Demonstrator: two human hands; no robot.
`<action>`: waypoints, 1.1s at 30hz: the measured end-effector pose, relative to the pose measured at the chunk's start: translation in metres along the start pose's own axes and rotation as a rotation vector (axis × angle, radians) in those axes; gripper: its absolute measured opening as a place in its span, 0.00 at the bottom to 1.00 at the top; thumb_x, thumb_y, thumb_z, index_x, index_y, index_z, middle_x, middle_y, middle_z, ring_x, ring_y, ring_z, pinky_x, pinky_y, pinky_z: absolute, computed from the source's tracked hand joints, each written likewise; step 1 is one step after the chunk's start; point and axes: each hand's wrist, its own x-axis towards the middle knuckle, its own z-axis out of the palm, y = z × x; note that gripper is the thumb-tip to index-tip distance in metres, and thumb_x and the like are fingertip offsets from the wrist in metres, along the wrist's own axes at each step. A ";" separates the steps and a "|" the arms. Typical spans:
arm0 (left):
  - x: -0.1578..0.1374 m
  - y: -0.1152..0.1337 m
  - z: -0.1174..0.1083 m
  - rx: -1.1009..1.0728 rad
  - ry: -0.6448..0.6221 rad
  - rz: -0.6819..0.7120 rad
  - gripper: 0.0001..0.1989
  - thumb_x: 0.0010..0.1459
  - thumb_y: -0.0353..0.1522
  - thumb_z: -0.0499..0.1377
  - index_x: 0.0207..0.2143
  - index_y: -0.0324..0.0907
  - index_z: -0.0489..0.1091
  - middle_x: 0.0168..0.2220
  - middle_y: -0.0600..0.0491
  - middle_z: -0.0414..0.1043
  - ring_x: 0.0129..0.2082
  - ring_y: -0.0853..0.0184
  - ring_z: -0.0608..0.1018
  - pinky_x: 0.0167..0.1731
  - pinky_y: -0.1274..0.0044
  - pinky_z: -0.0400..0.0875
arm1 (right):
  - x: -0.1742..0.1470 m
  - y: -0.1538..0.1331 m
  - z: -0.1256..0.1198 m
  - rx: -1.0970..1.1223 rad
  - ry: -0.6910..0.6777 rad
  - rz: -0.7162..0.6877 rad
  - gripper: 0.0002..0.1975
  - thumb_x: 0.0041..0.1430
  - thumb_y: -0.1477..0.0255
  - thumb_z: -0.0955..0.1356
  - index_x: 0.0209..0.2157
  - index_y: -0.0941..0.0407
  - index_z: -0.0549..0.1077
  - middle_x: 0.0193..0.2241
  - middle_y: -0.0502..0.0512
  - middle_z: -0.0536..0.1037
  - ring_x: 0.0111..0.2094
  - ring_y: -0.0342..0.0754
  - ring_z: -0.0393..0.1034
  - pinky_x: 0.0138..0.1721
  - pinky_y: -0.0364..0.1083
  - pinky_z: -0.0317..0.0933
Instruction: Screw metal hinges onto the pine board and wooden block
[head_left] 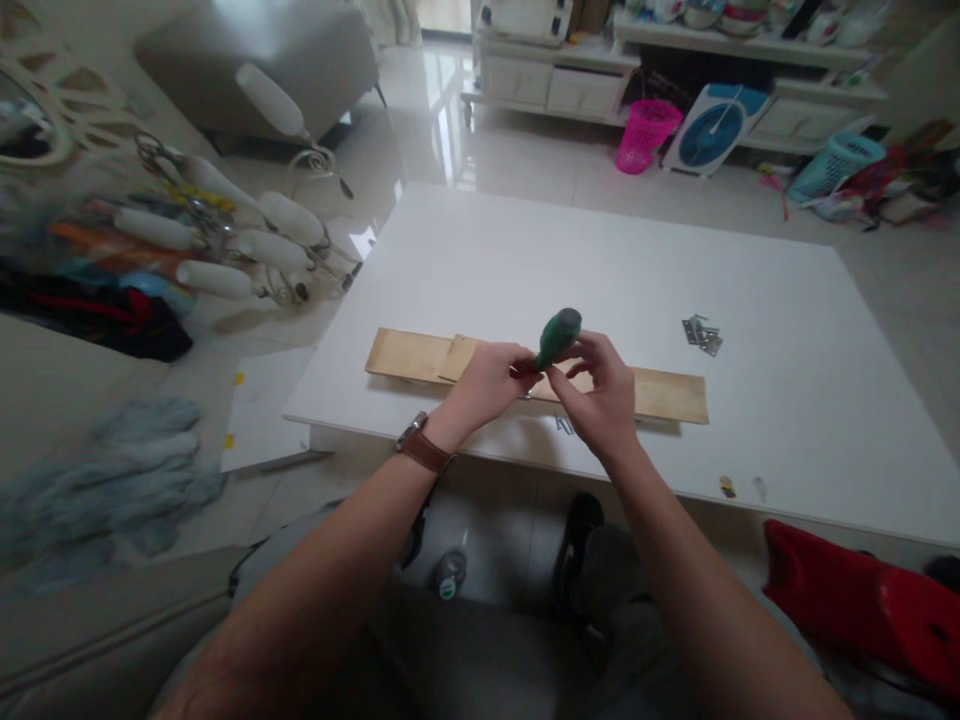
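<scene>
A screwdriver (pixel 559 337) with a green handle and dark end cap stands tilted over the pale wooden boards (pixel 671 396). Its tip is hidden behind my fingers. My right hand (pixel 600 388) is closed lightly around the lower handle with thumb and fingers. Beside it, my left hand (pixel 491 378) pinches low by the shaft, on something too hidden to make out. A small shiny metal edge shows just under the left fingers. Several screws (pixel 564 425) lie on the white table (pixel 600 250) below the boards. Metal hinges (pixel 703 336) are heaped to the right.
Near the table's front edge lie a small yellow-and-black item (pixel 727 487) and a clear piece (pixel 760 489). A red plastic object (pixel 840 590) stands at front right. A lamp with white shades (pixel 277 245) is on the left. Beneath the table edge is a clear jar (pixel 451 574).
</scene>
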 end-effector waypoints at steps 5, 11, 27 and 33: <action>-0.001 -0.003 0.001 -0.018 -0.005 0.023 0.08 0.54 0.21 0.65 0.33 0.39 0.81 0.31 0.52 0.82 0.32 0.66 0.81 0.36 0.75 0.76 | 0.003 -0.004 0.002 -0.068 -0.008 -0.072 0.13 0.57 0.73 0.75 0.44 0.50 0.75 0.34 0.48 0.80 0.34 0.47 0.75 0.32 0.47 0.69; -0.001 -0.002 0.005 -0.002 0.041 -0.010 0.06 0.55 0.21 0.66 0.33 0.39 0.79 0.27 0.54 0.80 0.29 0.67 0.80 0.33 0.76 0.73 | 0.004 -0.004 0.004 -0.091 -0.005 -0.059 0.09 0.58 0.72 0.75 0.38 0.50 0.73 0.33 0.48 0.77 0.35 0.47 0.73 0.32 0.47 0.68; 0.001 -0.002 0.008 0.003 0.022 -0.038 0.04 0.54 0.23 0.66 0.29 0.38 0.77 0.30 0.52 0.81 0.32 0.65 0.81 0.34 0.75 0.75 | 0.002 0.000 0.003 -0.064 0.008 -0.002 0.11 0.57 0.70 0.76 0.41 0.50 0.75 0.34 0.48 0.78 0.33 0.46 0.73 0.31 0.46 0.68; 0.002 0.004 0.004 -0.067 0.033 -0.046 0.07 0.54 0.22 0.65 0.35 0.39 0.79 0.29 0.54 0.82 0.30 0.67 0.82 0.33 0.77 0.73 | 0.001 -0.004 0.000 -0.015 -0.040 0.003 0.18 0.57 0.75 0.72 0.49 0.50 0.73 0.38 0.49 0.82 0.38 0.48 0.78 0.34 0.47 0.70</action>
